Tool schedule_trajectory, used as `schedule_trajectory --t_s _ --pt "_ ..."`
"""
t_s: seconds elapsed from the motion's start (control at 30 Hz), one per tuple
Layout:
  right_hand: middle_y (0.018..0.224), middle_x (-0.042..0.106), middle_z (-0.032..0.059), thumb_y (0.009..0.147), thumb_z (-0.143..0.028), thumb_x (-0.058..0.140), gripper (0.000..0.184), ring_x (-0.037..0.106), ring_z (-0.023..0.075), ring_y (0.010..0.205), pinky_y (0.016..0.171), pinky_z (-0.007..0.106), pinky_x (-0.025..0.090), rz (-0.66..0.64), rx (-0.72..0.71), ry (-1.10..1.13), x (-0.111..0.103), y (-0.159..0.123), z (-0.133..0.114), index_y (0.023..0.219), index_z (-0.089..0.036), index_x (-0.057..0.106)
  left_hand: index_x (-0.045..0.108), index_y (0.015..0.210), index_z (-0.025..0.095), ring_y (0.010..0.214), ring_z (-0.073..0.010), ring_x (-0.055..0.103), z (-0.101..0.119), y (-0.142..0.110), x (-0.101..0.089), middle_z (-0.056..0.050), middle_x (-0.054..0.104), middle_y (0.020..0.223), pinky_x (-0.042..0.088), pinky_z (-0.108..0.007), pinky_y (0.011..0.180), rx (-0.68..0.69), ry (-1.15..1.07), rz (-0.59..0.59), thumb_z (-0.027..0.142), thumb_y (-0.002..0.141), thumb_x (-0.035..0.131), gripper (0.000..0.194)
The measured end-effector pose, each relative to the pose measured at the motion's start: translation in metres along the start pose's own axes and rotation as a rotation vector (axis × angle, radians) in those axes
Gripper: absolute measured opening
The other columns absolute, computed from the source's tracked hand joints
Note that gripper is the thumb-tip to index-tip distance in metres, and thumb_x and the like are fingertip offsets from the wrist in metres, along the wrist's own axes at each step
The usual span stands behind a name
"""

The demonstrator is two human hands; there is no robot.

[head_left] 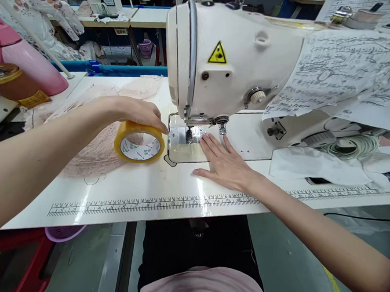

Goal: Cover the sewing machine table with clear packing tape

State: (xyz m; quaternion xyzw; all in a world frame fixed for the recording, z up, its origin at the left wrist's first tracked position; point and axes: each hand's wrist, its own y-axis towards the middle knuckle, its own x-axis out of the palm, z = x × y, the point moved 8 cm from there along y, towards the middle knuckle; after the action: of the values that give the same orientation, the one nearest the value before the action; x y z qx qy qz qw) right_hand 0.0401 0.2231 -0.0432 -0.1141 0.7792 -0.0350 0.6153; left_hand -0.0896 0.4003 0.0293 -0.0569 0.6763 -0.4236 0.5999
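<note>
My left hand (pixel 144 114) is closed on the back of a yellow roll of packing tape (pixel 118 143), held at the left edge of the sewing machine's bed. To the right of the needle area, my right hand (pixel 225 163) lies flat with fingers spread, its fingertips by the shiny metal needle plate (pixel 178 135). The white sewing machine (pixel 243 47) stands over the plate, with a yellow warning triangle on its head. Behind and left of the tape, a heap of pale pink lace (pixel 93 153) lies on the table.
A printed ruler (pixel 152 203) runs along the table's front edge. On the left stand a pink bottle (pixel 31 61) and a brown tape roll (pixel 16 86). Handwritten papers (pixel 335 71) cover the machine's arm; a coil of pale green cord (pixel 353 147) and white cloth (pixel 313 164) lie right.
</note>
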Motion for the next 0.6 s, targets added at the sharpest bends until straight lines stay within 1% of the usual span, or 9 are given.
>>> schedule_trajectory --t_s 0.1,0.2,0.33,0.47,0.6 --pt "0.166 -0.007 0.0130 0.093 -0.078 0.020 0.102 -0.010 0.0264 0.155 0.124 0.054 -0.013 0.002 0.003 0.003 0.004 0.004 -0.005 0.160 -0.003 0.001 0.066 0.120 0.020 0.095 -0.0284 0.067 0.002 -0.002 0.000 -0.013 0.069 0.119 0.050 -0.030 0.072 -0.009 0.020 0.006 0.065 0.065 0.064 0.071" --pt "0.165 -0.012 0.0136 0.092 -0.079 0.023 0.106 -0.014 0.0263 0.154 0.124 0.052 -0.014 -0.006 0.015 0.004 0.008 0.005 -0.011 0.159 -0.001 -0.002 0.066 0.122 0.020 0.099 -0.0293 0.066 0.002 -0.001 0.000 -0.012 0.069 0.121 0.050 -0.031 0.075 -0.003 0.027 0.013 0.065 0.065 0.064 0.073" --pt "0.163 -0.016 0.0168 0.091 -0.079 0.028 0.110 -0.016 0.0289 0.153 0.126 0.052 -0.009 -0.002 0.054 0.057 0.010 0.006 -0.020 0.158 0.002 -0.004 0.066 0.123 0.021 0.105 -0.0313 0.064 0.001 0.000 -0.001 -0.011 0.067 0.124 0.050 -0.033 0.080 -0.002 0.051 0.035 0.067 0.065 0.062 0.074" --pt "0.163 -0.014 0.0205 0.089 -0.080 0.033 0.114 -0.015 0.0308 0.153 0.127 0.051 -0.004 0.033 0.068 0.112 0.011 0.009 -0.033 0.158 0.006 0.000 0.065 0.125 0.020 0.107 -0.0324 0.063 0.002 0.001 0.001 -0.012 0.065 0.126 0.050 -0.034 0.082 -0.004 0.082 0.028 0.070 0.066 0.060 0.077" --pt "0.163 -0.009 0.0238 0.088 -0.080 0.035 0.117 -0.012 0.0320 0.153 0.127 0.050 -0.002 0.079 0.099 0.110 0.011 0.013 -0.040 0.156 0.009 0.004 0.063 0.128 0.019 0.112 -0.0344 0.061 0.004 0.001 0.001 -0.013 0.062 0.131 0.049 -0.036 0.085 0.014 0.126 0.036 0.072 0.066 0.059 0.082"
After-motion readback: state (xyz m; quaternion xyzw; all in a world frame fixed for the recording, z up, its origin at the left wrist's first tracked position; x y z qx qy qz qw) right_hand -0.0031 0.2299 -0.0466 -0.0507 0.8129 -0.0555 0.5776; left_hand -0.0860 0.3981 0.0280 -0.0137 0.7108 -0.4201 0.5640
